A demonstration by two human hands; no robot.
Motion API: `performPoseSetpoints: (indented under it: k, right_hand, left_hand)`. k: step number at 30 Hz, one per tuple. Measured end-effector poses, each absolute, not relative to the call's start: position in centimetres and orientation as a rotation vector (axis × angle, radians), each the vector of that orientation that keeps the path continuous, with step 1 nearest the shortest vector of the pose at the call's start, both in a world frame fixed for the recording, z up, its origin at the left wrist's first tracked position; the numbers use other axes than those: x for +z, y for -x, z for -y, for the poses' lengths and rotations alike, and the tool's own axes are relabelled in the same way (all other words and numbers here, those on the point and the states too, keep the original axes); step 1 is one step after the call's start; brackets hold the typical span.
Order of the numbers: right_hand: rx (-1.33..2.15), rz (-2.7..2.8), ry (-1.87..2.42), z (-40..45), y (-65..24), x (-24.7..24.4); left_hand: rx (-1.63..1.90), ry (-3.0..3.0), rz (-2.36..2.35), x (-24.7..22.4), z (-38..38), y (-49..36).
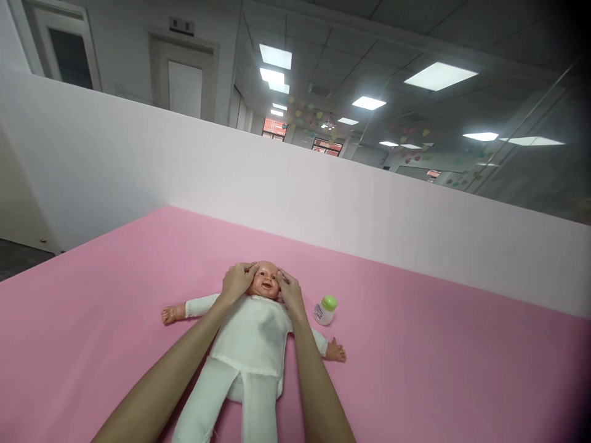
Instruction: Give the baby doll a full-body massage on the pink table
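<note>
The fingers (246, 269) of the left hand (237, 282) and the fingers (282, 277) of the right hand (290, 293) lie close together, flat on either temple of a baby doll (253, 332), holding nothing in a wrapped grip. The doll lies face-up on a pink mat (415, 344), head toward 12 o'clock. The left forearm (173, 363) passes over its 9 o'clock arm. A green-capped bottle (325, 311) stands upright near the right wrist, at 4 o'clock from the head. A white partition (323, 197) rises behind the mat.

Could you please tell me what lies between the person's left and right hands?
The baby doll's head lies between the left hand and the right hand, with each hand touching one side of it, as the head view shows.
</note>
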State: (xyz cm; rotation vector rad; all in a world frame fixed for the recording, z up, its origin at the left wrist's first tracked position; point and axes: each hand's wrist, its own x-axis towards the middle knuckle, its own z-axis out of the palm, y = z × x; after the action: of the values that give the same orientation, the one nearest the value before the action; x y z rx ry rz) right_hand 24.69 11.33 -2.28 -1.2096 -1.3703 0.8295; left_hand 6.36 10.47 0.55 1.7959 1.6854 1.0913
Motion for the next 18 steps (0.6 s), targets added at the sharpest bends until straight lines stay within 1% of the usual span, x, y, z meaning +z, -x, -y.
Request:
performPoseSetpoints:
  k: [10, 14, 18]
  right_hand:
    - [0.957, 1.306, 1.242, -10.2, -23.9, -0.7]
    - [0.899, 1.317, 1.297, -10.6, -24.1, -1.0]
    - [0.830, 1.364, 1.229, -11.2, -24.5, -1.8]
  left_hand:
    - [1.121, -1.623, -1.755, -0.2, -10.6, -7.2]
    - [1.125, -1.652, -1.730, -0.2, -10.7, -7.0]
    - [1.102, -1.688, -1.738, 0.4, -10.5, -6.8]
